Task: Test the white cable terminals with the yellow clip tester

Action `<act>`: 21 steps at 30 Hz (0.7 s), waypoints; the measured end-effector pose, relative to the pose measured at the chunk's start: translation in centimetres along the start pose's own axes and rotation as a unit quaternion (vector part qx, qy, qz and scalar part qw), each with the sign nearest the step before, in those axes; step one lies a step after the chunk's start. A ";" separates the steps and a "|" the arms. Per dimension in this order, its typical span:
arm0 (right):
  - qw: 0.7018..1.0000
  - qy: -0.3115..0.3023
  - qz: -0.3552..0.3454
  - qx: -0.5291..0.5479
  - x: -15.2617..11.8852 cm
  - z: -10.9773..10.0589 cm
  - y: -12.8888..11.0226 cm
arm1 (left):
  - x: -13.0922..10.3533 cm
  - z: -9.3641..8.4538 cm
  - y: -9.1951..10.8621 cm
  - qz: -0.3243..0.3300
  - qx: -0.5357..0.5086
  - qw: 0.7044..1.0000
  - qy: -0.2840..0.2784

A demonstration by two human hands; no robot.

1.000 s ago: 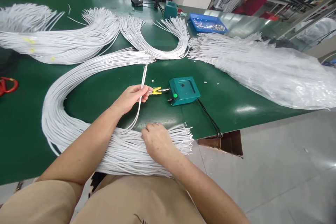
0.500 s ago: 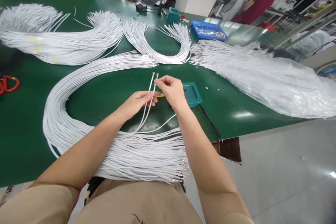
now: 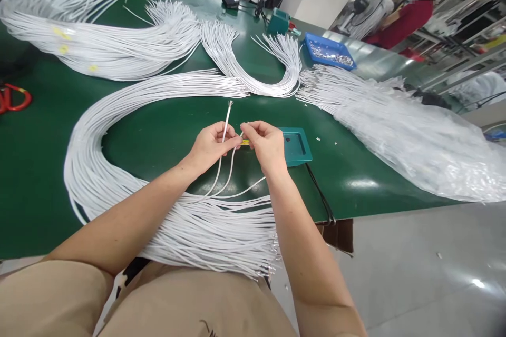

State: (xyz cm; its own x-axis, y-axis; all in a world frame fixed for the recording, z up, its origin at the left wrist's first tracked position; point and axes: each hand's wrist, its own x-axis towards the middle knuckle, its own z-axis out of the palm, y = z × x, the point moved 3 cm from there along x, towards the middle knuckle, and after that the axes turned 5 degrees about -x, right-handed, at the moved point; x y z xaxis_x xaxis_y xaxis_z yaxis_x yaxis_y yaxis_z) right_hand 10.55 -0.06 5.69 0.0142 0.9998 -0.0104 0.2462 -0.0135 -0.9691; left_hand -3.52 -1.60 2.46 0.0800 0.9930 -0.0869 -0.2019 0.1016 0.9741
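Note:
Two white cables rise from the near bundle to my hands. One white cable (image 3: 227, 116) stands up between the fingers of my left hand (image 3: 213, 145), its stripped or metal tip above them. My right hand (image 3: 265, 142) pinches the upper end of the second cable (image 3: 231, 166), which also passes by my left fingertips. Just right of my right hand is a teal device (image 3: 297, 146) with a recessed top; a small yellow piece (image 3: 245, 142) shows between my hands. Below my wrists lies the thick near bundle of white cables (image 3: 205, 231), curving round to the left.
More cable bundles (image 3: 118, 45) lie across the far side, with a plastic-wrapped one (image 3: 415, 137) at the right. A blue tray (image 3: 328, 52) of small metal parts sits at the back. Red scissors (image 3: 18, 99) are far left. Two people are beyond the green table (image 3: 379, 189).
My right hand has moved slightly down and right with one cable end, parting it from the other. My left fingers have come nearer to it. The camera view has shifted.

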 end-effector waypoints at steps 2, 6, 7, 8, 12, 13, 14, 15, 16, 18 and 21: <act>0.998 -0.012 0.017 0.051 0.0 0.1 0.2 | 0.0 0.0 0.0 0.004 0.001 1.000 -0.004; 0.975 -0.056 0.090 0.197 -0.3 0.7 1.1 | 0.0 0.4 0.1 0.000 -0.026 0.999 -0.024; 0.967 -0.063 0.105 0.223 -0.4 0.8 1.2 | 0.0 0.4 0.1 -0.002 -0.037 0.999 -0.029; 0.961 -0.069 0.114 0.242 -0.5 1.0 1.2 | 0.0 0.5 0.1 -0.004 -0.048 0.998 -0.032; 0.950 -0.101 0.139 0.261 -0.7 1.3 0.9 | -0.1 0.6 0.1 -0.011 -0.059 0.998 -0.031; 0.949 -0.106 0.145 0.258 -0.6 1.3 0.8 | -0.1 0.6 0.1 -0.009 -0.056 0.998 -0.033; 0.949 -0.109 0.151 0.255 -0.4 1.3 0.7 | -0.1 0.6 0.1 -0.006 -0.051 0.998 -0.036; 0.949 -0.111 0.156 0.250 -0.1 1.2 0.6 | -0.1 0.6 0.1 0.000 -0.044 0.998 -0.040; 0.950 -0.114 0.159 0.245 0.2 1.2 0.4 | -0.2 0.6 0.0 0.007 -0.035 0.998 -0.044; 0.951 -0.128 0.164 0.228 0.7 1.2 0.2 | -0.2 0.6 0.0 0.020 -0.008 0.999 -0.047; 0.949 -0.156 0.175 0.212 0.9 1.3 0.2 | -0.3 0.5 0.0 0.034 0.030 0.998 -0.043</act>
State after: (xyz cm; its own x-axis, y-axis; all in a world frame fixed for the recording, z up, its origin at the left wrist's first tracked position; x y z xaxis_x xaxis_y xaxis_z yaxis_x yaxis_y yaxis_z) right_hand 9.31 0.87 5.17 -0.2810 0.8908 -0.3571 -0.1344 -0.4050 -0.9044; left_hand -3.03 -1.88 2.60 0.1517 0.9884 -0.0054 -0.1506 0.0285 0.9882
